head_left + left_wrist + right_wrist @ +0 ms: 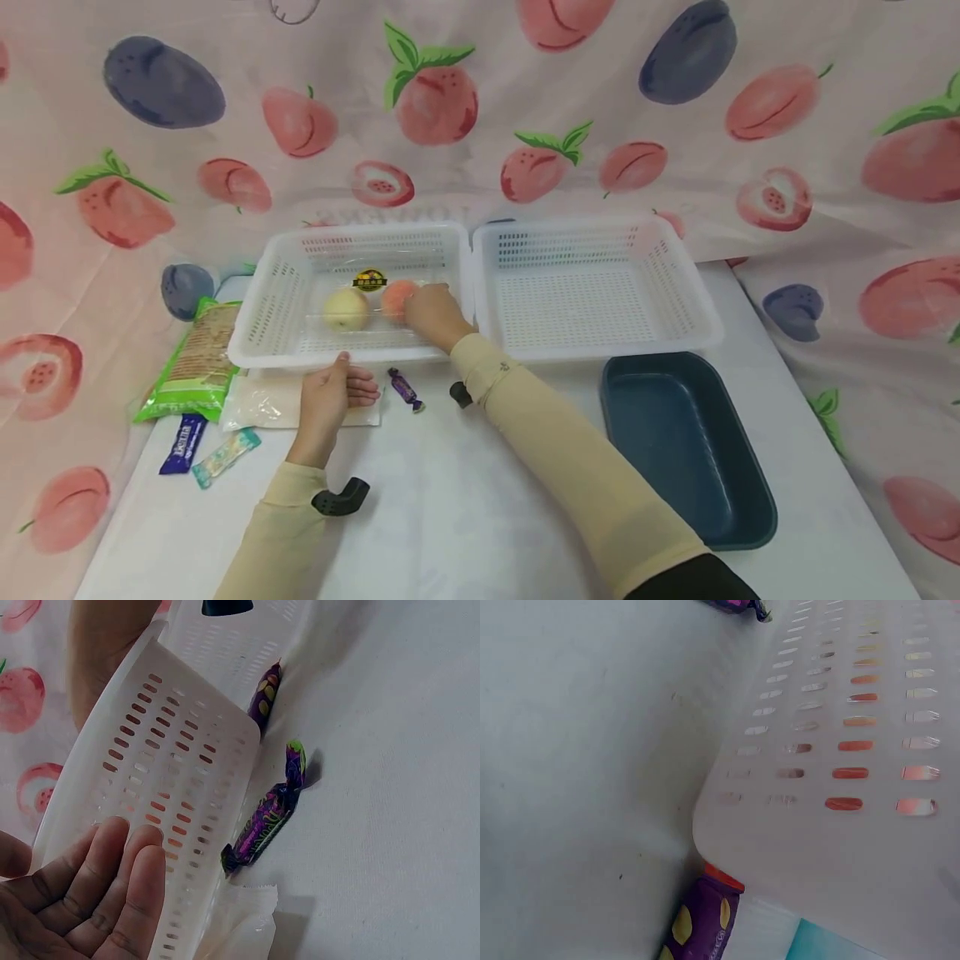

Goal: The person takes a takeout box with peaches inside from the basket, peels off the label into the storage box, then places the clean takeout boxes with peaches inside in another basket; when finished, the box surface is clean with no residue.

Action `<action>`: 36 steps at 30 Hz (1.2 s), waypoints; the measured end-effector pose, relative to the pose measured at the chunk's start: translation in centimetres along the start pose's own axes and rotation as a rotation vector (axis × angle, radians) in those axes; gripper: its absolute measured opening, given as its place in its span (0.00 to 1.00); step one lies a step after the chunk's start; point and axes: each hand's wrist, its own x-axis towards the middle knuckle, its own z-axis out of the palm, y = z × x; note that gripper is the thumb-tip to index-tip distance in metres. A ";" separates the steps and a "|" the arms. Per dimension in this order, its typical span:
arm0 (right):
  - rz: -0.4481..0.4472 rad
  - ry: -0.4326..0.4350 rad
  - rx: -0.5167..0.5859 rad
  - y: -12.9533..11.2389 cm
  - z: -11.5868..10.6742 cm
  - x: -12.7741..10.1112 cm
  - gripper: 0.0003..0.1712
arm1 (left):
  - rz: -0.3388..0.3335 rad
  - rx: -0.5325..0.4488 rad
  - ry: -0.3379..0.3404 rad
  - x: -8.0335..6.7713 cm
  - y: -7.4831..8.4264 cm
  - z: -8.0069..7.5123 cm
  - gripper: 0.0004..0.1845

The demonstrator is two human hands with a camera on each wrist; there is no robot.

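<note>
Inside the left white basket [251, 325] lies a clear plastic fruit box [315, 275] with a black-and-yellow label. It shows a pale yellow fruit [346, 310] and an orange-pink fruit [396, 300]. My right hand [437, 315] reaches over the basket's front rim to the box's right end, its fingertips right at the orange-pink fruit and hidden from view. My left hand [330, 398] is raised in front of the basket, palm turned inward and fingers loosely extended, holding nothing. It overlaps a white packet [262, 402]; a purple wrapped candy [405, 390] lies to its right.
A second white basket [592, 308] stands to the right, with a dark blue tray [682, 442] in front of it. At the left lie a green bag [198, 358], a blue packet [183, 444] and a light teal packet [225, 457]. A purple-wrapped snack [701, 919] lies by the basket corner.
</note>
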 end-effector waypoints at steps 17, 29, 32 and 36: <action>0.152 -0.007 0.227 0.2 0.3 0.5 0.25 | -0.008 0.001 -0.019 0.3 0.0 0.1 0.33; 0.234 0.018 0.382 0.1 0.5 0.3 0.45 | -0.005 0.009 -0.032 0.1 -0.1 -0.2 0.34; 0.252 0.036 0.427 -0.1 0.4 0.1 0.44 | -0.002 0.002 -0.033 0.0 -0.1 -0.2 0.34; 0.245 0.055 0.451 -0.3 -0.4 -0.5 0.46 | 0.003 -0.006 -0.034 0.0 0.0 -0.3 0.33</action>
